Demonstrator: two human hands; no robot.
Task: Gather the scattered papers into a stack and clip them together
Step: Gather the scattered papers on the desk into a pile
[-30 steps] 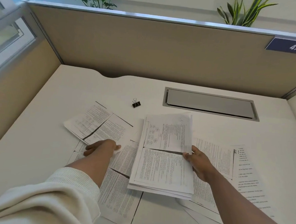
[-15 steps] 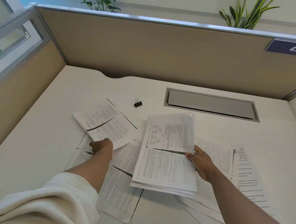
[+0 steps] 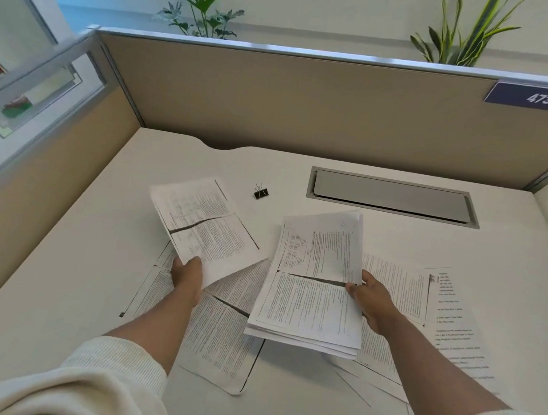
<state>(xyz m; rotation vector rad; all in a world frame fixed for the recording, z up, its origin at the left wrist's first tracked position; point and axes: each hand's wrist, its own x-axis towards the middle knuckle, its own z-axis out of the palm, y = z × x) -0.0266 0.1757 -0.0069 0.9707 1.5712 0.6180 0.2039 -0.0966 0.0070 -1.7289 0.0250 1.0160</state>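
left hand (image 3: 186, 274): forearm out toward 12, pinches near corner of sheet (image 3: 204, 227); sheet lifted, long axis 11–5
right hand (image 3: 368, 296): grips stack (image 3: 312, 293) right edge; stack mid-desk, long axis 12–6
clip (image 3: 260, 192): 12 o'clock of sheet

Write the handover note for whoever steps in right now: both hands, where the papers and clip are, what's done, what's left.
Left hand grips a single sheet, lifted off the desk.
Right hand holds the gathered stack by its right edge, raised above the desk.
Loose sheets lie under and beside both: some at left, some at right.
Binder clip sits untouched behind the papers.
Done: part of the stack gathered.
Left: add the held sheet, collect the rest, square up, clip.
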